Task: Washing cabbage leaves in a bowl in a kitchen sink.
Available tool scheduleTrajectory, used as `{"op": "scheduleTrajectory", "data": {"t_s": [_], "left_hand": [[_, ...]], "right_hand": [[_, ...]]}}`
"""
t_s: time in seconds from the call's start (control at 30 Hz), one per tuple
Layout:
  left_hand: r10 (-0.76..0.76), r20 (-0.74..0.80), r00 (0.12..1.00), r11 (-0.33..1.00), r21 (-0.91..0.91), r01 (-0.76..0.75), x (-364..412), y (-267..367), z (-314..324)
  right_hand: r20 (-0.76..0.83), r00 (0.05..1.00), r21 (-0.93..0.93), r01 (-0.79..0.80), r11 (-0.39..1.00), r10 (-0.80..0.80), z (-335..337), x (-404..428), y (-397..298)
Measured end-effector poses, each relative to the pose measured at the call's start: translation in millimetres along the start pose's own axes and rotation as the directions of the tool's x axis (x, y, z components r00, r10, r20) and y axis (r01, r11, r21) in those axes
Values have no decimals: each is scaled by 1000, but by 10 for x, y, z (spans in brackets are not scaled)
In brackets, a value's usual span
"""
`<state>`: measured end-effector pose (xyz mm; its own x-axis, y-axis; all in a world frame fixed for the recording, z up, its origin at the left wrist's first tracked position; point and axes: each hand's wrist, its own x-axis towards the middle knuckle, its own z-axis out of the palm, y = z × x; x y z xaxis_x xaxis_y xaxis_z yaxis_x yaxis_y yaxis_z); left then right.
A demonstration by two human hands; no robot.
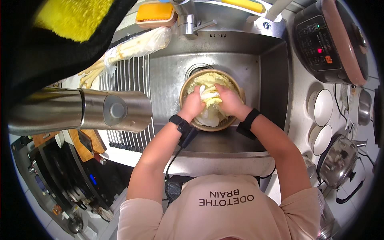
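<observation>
A round tan-rimmed bowl [183,87] stands in the stainless steel sink [243,48], just in front of the drain [195,67]. Pale yellow and white cabbage leaves [210,78] fill it. Both hands reach into the bowl from the near side. My left hand [193,102] grips leaf pieces on the left, and my right hand [229,100] has hold of leaves on the right. White leaf stems [207,93] show between the hands. My fingertips are partly hidden among the leaves. Each wrist wears a black band.
A steel faucet [188,25] rises behind the bowl. Left of it, a bagged bundle of pale stalks [135,45] lies on a roll-up drying rack [129,78]. A cleaver [87,142] rests on a wooden board [79,153]. Right are a rice cooker [318,45] and two white bowls [324,108].
</observation>
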<state>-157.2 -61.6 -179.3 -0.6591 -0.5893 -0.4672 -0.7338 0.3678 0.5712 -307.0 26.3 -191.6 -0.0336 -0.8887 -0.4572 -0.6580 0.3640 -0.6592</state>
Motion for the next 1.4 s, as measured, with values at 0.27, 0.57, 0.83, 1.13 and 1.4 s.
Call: {"op": "scheduleTrajectory", "data": {"t_s": [0.27, 0.57, 0.83, 1.13, 1.4], "left_hand": [[-208, 238, 949, 953, 268, 141, -235, 234, 11], [-336, 219, 916, 798, 583, 153, 78, 37, 401], [109, -14, 994, 988, 108, -107, 123, -271, 143], [-88, -113, 990, 996, -27, 85, -175, 34, -14], [-70, 246, 967, 948, 317, -12, -251, 123, -3]], "right_hand": [[103, 994, -597, 36, 802, 33, 134, -246, -43], [-35, 999, -745, -48, 665, 34, 485, 47, 58], [24, 994, -163, 105, 981, -102, 63, 27, 68], [-98, 994, -215, -73, 974, 53, -30, -165, -103], [165, 985, -655, 145, 741, -47, 124, -255, -171]]}}
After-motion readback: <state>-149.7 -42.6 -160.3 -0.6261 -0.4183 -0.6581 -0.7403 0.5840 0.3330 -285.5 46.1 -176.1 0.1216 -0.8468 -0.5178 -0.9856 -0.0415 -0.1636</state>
